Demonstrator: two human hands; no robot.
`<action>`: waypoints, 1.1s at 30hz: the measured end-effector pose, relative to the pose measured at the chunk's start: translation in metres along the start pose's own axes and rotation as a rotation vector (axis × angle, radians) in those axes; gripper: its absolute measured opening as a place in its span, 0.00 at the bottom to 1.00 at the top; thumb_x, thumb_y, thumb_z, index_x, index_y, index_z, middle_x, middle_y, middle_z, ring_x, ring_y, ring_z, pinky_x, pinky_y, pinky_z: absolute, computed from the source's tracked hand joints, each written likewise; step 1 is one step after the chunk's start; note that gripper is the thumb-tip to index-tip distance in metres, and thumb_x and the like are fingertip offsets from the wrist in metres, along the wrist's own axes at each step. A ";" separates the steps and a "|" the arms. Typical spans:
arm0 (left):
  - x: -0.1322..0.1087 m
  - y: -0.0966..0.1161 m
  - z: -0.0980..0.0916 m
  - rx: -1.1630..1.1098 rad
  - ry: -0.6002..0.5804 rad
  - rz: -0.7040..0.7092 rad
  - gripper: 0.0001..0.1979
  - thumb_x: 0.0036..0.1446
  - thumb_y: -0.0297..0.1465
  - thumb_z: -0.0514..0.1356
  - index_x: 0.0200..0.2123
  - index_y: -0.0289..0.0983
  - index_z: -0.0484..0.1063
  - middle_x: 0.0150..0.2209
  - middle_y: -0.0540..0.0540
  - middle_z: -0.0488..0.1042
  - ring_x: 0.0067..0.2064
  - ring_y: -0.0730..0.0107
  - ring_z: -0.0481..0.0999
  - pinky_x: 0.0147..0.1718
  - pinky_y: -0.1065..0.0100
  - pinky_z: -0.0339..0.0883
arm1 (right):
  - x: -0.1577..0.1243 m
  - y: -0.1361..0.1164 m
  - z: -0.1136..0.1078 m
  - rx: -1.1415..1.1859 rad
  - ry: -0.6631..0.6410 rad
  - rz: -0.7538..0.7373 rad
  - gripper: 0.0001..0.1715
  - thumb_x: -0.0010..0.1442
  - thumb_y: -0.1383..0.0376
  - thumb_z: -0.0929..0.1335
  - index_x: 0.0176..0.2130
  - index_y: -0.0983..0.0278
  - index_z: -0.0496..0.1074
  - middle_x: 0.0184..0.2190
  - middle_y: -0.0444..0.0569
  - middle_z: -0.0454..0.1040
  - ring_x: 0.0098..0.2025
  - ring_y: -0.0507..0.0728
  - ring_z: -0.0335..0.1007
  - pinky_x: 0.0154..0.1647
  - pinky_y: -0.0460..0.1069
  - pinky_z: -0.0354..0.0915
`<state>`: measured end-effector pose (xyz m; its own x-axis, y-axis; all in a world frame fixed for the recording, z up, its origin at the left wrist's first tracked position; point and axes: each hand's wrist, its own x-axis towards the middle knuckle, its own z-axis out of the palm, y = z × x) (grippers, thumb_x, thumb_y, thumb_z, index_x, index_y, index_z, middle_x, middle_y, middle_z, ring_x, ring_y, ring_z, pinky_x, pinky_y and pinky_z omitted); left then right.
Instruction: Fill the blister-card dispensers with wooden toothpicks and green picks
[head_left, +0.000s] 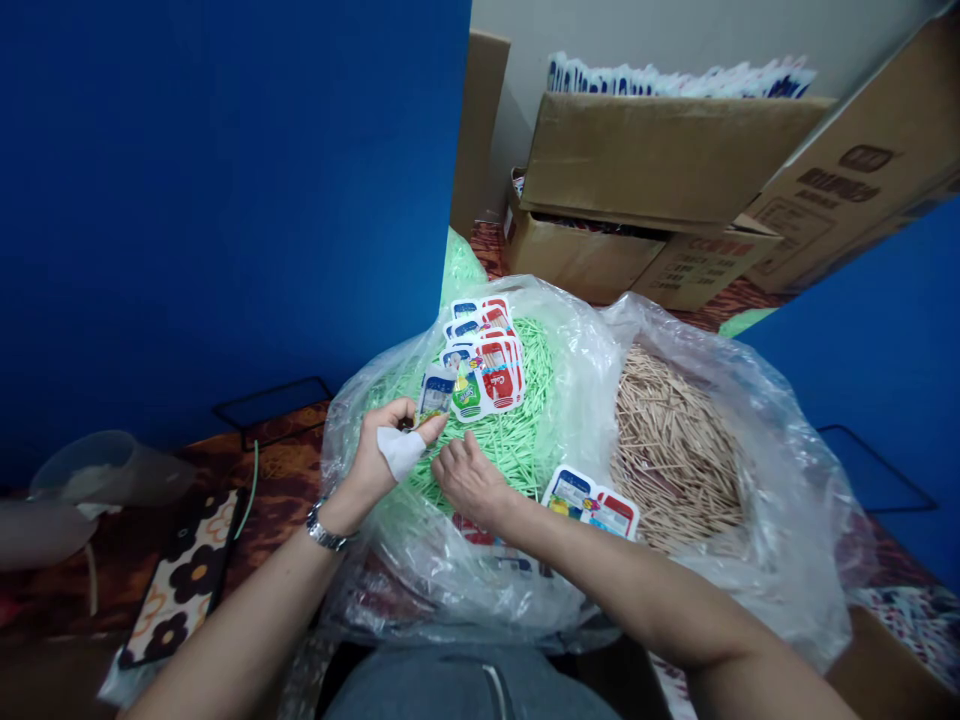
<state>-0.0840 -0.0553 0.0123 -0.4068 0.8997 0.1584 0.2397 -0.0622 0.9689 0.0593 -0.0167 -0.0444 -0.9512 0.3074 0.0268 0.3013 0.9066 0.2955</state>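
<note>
Your L hand (394,445) pinches a small printed card (435,392) betw. thumb and fingers, up over the L part of the green sticks (536,365); white wrap (400,452) sits at the thumb; your R hand (471,478) is curled low on the same sticks, fingertips hidden, so can't tell if it grips any; card looks light, thin and fairly stiff, prob. smooth, so it may slip or crease; best held by an edge, w/ light pressure; sticks look v. light and slim, prob. easy to bend or snap, so take them near the middle, few at a time; printed cards (487,375) lie overlapped on the green heap just beyond your L hand, covering part of it; the loose clear bag (360,400) rings the heap and its folds could snag your wrists; to the R, brown sticks (675,450) fill a 2nd bag (795,560), w/ another card pair (589,503) near your R forearm; cardboard box (675,150) stands behind; blue panel (225,200) closes off the L side, above the tabletop (289,450).
</note>
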 end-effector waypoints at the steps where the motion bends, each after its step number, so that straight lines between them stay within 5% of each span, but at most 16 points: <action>1: 0.000 -0.001 0.001 0.000 0.004 0.001 0.20 0.46 0.37 0.65 0.17 0.37 0.57 0.18 0.55 0.57 0.21 0.78 0.54 0.21 0.72 0.49 | -0.001 0.001 0.000 0.022 0.011 -0.007 0.10 0.62 0.69 0.61 0.37 0.68 0.70 0.32 0.55 0.73 0.37 0.61 0.66 0.52 0.64 0.59; 12: 0.004 -0.008 0.005 0.011 0.018 0.025 0.20 0.47 0.38 0.65 0.17 0.37 0.57 0.18 0.56 0.57 0.21 0.78 0.54 0.21 0.72 0.50 | -0.017 0.022 -0.014 0.002 0.071 0.008 0.11 0.63 0.71 0.59 0.36 0.66 0.69 0.31 0.52 0.72 0.37 0.60 0.64 0.57 0.64 0.52; 21: 0.008 -0.007 0.005 0.039 0.085 0.050 0.21 0.47 0.37 0.66 0.17 0.37 0.56 0.17 0.56 0.55 0.21 0.78 0.53 0.20 0.72 0.47 | -0.026 0.053 -0.035 0.168 -0.074 0.242 0.09 0.60 0.72 0.60 0.38 0.64 0.67 0.36 0.53 0.71 0.41 0.61 0.66 0.45 0.58 0.59; 28: 0.015 0.003 0.000 -0.025 0.166 0.043 0.14 0.49 0.38 0.65 0.22 0.36 0.67 0.21 0.53 0.67 0.23 0.75 0.61 0.21 0.72 0.53 | -0.039 0.069 -0.034 1.033 -0.110 0.451 0.12 0.67 0.60 0.56 0.34 0.62 0.62 0.31 0.45 0.71 0.33 0.52 0.66 0.35 0.47 0.61; 33: 0.017 0.002 0.005 -0.081 0.192 0.034 0.13 0.48 0.38 0.66 0.24 0.34 0.71 0.22 0.52 0.69 0.22 0.76 0.63 0.21 0.73 0.55 | -0.043 0.067 -0.025 1.610 -0.137 0.475 0.18 0.66 0.52 0.55 0.37 0.63 0.61 0.22 0.39 0.60 0.23 0.50 0.58 0.24 0.45 0.57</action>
<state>-0.0856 -0.0378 0.0164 -0.5617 0.7983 0.2174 0.1876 -0.1330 0.9732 0.1188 0.0232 -0.0022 -0.7764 0.5636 -0.2820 0.3782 0.0588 -0.9238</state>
